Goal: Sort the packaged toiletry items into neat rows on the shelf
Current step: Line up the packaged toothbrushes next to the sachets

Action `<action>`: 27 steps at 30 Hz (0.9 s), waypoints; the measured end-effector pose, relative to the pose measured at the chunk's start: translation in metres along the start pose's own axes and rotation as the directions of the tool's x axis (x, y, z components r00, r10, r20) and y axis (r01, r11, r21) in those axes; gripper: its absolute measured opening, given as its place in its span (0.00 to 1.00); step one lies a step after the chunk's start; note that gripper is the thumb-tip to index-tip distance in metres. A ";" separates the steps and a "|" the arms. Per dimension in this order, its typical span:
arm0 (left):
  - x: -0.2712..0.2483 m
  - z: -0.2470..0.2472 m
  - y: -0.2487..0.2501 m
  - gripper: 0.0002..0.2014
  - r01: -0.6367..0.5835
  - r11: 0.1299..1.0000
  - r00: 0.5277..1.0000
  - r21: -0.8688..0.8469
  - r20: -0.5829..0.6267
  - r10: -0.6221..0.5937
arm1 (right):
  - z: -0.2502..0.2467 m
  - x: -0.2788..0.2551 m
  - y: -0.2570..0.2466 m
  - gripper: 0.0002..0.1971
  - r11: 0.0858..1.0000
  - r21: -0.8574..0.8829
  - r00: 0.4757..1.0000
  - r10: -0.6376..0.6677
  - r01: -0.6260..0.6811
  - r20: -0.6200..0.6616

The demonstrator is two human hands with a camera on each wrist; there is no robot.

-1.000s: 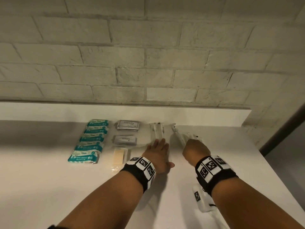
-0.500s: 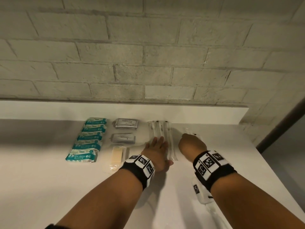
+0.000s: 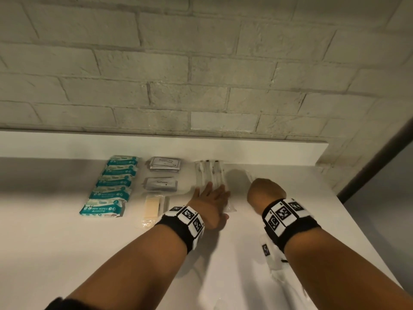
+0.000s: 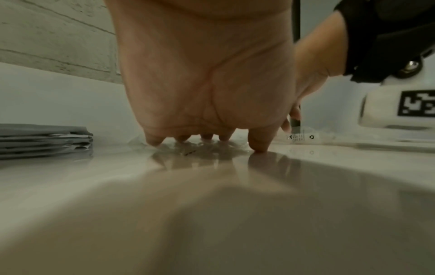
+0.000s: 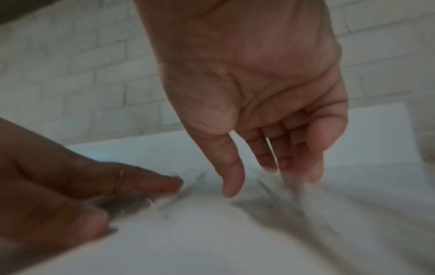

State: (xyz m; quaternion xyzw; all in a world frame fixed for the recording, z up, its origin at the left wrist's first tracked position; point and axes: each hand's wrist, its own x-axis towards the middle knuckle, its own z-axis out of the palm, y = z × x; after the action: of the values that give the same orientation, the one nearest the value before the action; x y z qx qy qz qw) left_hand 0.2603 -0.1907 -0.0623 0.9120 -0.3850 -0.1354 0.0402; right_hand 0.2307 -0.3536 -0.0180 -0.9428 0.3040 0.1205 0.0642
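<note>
Clear-wrapped toothbrush packets (image 3: 209, 172) lie side by side at the back of the white shelf (image 3: 67, 253). My left hand (image 3: 212, 192) lies flat on their near ends, and in the left wrist view its fingertips (image 4: 207, 137) press the wrappers. My right hand (image 3: 266, 191) hovers just right of them, and its back hides the fingers from the head camera. In the blurred right wrist view its fingers (image 5: 294, 163) hang straight and loose, touching one more clear packet (image 3: 249, 175) without gripping it. Teal wipes packs (image 3: 109, 186) form a column at the left.
Between the wipes and the toothbrushes lie two grey sachet stacks (image 3: 165, 163) (image 3: 159, 183) and a beige bar in clear wrap (image 3: 152, 206). A raised white ledge (image 3: 156, 146) and a brick wall (image 3: 201, 74) close the back. The shelf ends at the right edge (image 3: 368, 231).
A second ago my right hand held a toothbrush packet at an angle; that packet now lies beside the others under my left hand. The right hand has let go and shifted slightly right.
</note>
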 end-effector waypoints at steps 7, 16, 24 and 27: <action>0.000 -0.001 0.001 0.37 0.027 1.000 0.999 -0.002 0.032 -0.027 | -0.008 0.012 0.000 0.14 0.991 0.093 0.994 -0.099 0.095 0.038; -0.001 -0.006 0.004 0.36 0.040 0.999 0.992 0.026 0.117 -0.043 | -0.016 0.020 0.023 0.27 0.902 0.144 0.905 -0.377 0.408 -0.199; -0.001 -0.007 0.002 0.34 0.037 0.998 0.995 0.053 0.095 -0.042 | 0.004 0.002 -0.004 0.30 0.911 0.298 0.958 -0.282 0.284 -0.052; -0.003 -0.002 0.005 0.34 0.021 0.997 0.999 0.074 0.035 -0.023 | 0.012 0.004 -0.024 0.28 0.918 0.283 0.954 -0.298 0.278 0.030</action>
State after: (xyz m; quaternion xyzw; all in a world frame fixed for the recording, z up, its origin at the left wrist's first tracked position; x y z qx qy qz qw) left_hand 0.2559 -0.1922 -0.0587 0.9145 -0.3804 -0.1378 -0.0018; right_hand 0.2455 -0.3341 -0.0297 -0.9541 0.1734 0.1002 0.2228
